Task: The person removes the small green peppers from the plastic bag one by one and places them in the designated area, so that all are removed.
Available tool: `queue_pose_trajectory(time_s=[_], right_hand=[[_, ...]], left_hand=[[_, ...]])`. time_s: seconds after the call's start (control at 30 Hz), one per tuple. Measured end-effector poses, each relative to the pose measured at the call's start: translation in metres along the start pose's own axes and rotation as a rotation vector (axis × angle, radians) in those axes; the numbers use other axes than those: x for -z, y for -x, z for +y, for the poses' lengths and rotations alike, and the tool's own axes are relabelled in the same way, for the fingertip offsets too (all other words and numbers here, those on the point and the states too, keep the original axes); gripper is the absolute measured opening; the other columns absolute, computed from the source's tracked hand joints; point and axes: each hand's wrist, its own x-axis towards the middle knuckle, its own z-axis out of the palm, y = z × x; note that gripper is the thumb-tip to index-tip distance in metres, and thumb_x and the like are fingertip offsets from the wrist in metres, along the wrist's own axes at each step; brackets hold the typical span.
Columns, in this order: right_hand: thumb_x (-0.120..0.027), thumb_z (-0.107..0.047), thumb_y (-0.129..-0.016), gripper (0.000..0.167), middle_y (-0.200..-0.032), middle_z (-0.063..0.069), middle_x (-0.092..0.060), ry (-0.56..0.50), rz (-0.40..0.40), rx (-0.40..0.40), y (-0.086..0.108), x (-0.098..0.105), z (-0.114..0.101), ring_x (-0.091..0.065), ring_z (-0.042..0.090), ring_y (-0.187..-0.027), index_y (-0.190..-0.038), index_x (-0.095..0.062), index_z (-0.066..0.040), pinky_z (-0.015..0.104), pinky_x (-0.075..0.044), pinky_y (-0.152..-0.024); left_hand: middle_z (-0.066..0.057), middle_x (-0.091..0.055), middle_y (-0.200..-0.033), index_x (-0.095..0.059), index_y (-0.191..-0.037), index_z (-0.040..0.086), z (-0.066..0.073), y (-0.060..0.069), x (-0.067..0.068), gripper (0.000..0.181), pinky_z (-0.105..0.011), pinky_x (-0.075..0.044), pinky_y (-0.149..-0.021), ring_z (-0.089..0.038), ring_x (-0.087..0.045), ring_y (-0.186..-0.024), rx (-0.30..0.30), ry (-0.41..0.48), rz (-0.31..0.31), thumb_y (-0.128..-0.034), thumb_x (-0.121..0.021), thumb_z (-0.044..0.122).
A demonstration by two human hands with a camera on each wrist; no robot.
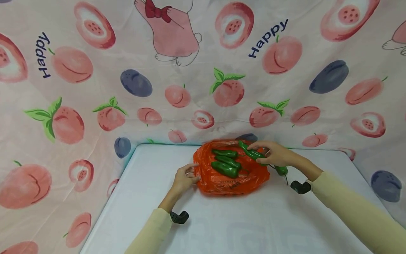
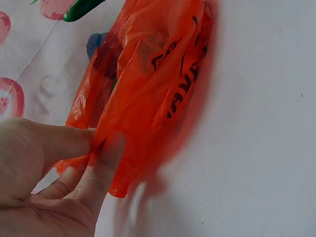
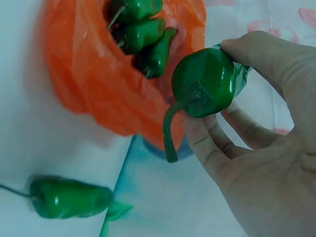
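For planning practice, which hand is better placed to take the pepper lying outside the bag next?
Likely the right hand, nearer that pepper, though holding another pepper; the left hand, farther away, pinches the bag.

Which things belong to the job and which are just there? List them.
Job:
- orange bag, pinched by the left hand
- green pepper in the right hand
- three peppers in the bag
- likely the loose pepper beside it

Just there:
- printed cloth behind
- white table underneath
- black wrist cameras
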Motion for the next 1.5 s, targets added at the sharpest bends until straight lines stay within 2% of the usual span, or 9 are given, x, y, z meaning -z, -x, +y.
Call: queue_pose_trajectory(time_s=[0.13, 0.3, 0.4, 0.57, 0.67, 0.9, 1.1, 1.33, 1.5], right_hand=[[-0.077, -0.006, -0.091, 0.047, -0.126, 0.016, -0.065, 0.007, 0.027, -0.012, 0.01, 0.005, 0.01, -0.064, 0.022, -0.087, -0.136, -0.063, -0.01, 0.036, -0.057, -0.078], [-0.077, -0.008, -0.092, 0.048, -0.127, 0.015, -0.066, 0.031, 0.059, -0.025, 0.021, 0.012, 0.024, -0.066, 0.022, -0.094, -0.137, -0.063, -0.011, 0.04, -0.058, -0.084], [-0.076, -0.007, -0.092, 0.048, -0.127, 0.018, -0.066, 0.018, 0.066, -0.035, 0.026, 0.015, 0.031, -0.068, 0.023, -0.093, -0.138, -0.062, -0.009, 0.038, -0.059, -0.084], [-0.075, -0.006, -0.092, 0.048, -0.128, 0.021, -0.064, -0.009, 0.073, -0.04, 0.037, 0.019, 0.039, -0.068, 0.025, -0.093, -0.138, -0.061, -0.006, 0.03, -0.058, -0.081], [-0.075, -0.006, -0.093, 0.048, -0.128, 0.022, -0.064, -0.013, 0.083, -0.043, 0.044, 0.021, 0.044, -0.068, 0.027, -0.096, -0.139, -0.06, -0.006, 0.027, -0.057, -0.08], [-0.076, -0.009, -0.093, 0.049, -0.13, 0.027, -0.062, -0.019, 0.114, -0.106, 0.056, 0.024, 0.055, -0.068, 0.03, -0.096, -0.138, -0.06, -0.005, 0.031, -0.06, -0.077], [-0.075, -0.011, -0.094, 0.051, -0.136, 0.029, -0.057, -0.035, 0.12, -0.172, 0.067, 0.025, 0.066, -0.067, 0.036, -0.101, -0.142, -0.058, -0.007, 0.037, -0.062, -0.073], [-0.075, -0.012, -0.095, 0.051, -0.139, 0.027, -0.055, -0.036, 0.152, -0.179, 0.078, 0.025, 0.08, -0.065, 0.044, -0.107, -0.142, -0.058, -0.005, 0.039, -0.061, -0.075], [-0.076, -0.016, -0.095, 0.052, -0.142, 0.025, -0.054, -0.033, 0.171, -0.217, 0.082, 0.025, 0.092, -0.061, 0.047, -0.115, -0.143, -0.057, -0.007, 0.048, -0.061, -0.079]], left_hand=[[-0.018, -0.06, -0.116, -0.063, -0.136, 0.005, -0.001, 0.0, -0.001, 0.052, -0.037, -0.061, -0.073, -0.016, -0.064, -0.076, 0.006, -0.005, 0.0, -0.0877, -0.075, -0.01], [-0.024, -0.059, -0.12, -0.06, -0.139, 0.002, 0.001, 0.002, 0.0, 0.054, -0.035, -0.06, -0.072, -0.016, -0.063, -0.076, 0.005, -0.011, -0.01, -0.0882, -0.074, -0.01], [-0.028, -0.058, -0.122, -0.058, -0.14, -0.002, 0.009, 0.005, 0.0, 0.054, -0.036, -0.058, -0.072, -0.017, -0.063, -0.077, 0.007, -0.022, -0.023, -0.0886, -0.072, -0.011], [-0.031, -0.057, -0.122, -0.058, -0.139, -0.005, 0.021, 0.01, 0.0, 0.053, -0.043, -0.058, -0.075, -0.02, -0.064, -0.078, 0.016, -0.031, -0.04, -0.0887, -0.072, -0.012], [-0.029, -0.058, -0.121, -0.059, -0.139, -0.003, 0.015, 0.007, 0.0, 0.053, -0.045, -0.059, -0.076, -0.019, -0.065, -0.079, 0.01, -0.023, -0.025, -0.0885, -0.072, -0.012], [-0.02, -0.062, -0.114, -0.064, -0.137, 0.006, -0.004, -0.001, -0.002, 0.051, -0.033, -0.059, -0.071, -0.016, -0.068, -0.082, 0.005, 0.003, 0.022, -0.0891, -0.075, -0.006], [-0.017, -0.062, -0.111, -0.067, -0.133, 0.007, -0.004, 0.0, -0.004, 0.047, -0.034, -0.061, -0.072, -0.015, -0.068, -0.082, 0.002, 0.021, 0.042, -0.0887, -0.075, -0.007], [-0.017, -0.062, -0.109, -0.067, -0.133, 0.006, -0.005, 0.002, -0.005, 0.046, -0.029, -0.059, -0.07, -0.014, -0.066, -0.079, 0.005, 0.011, 0.049, -0.0893, -0.075, -0.006], [-0.019, -0.062, -0.114, -0.064, -0.136, 0.004, -0.004, 0.002, -0.006, 0.047, -0.036, -0.059, -0.072, -0.015, -0.066, -0.081, 0.006, 0.012, 0.052, -0.0905, -0.074, -0.004]])
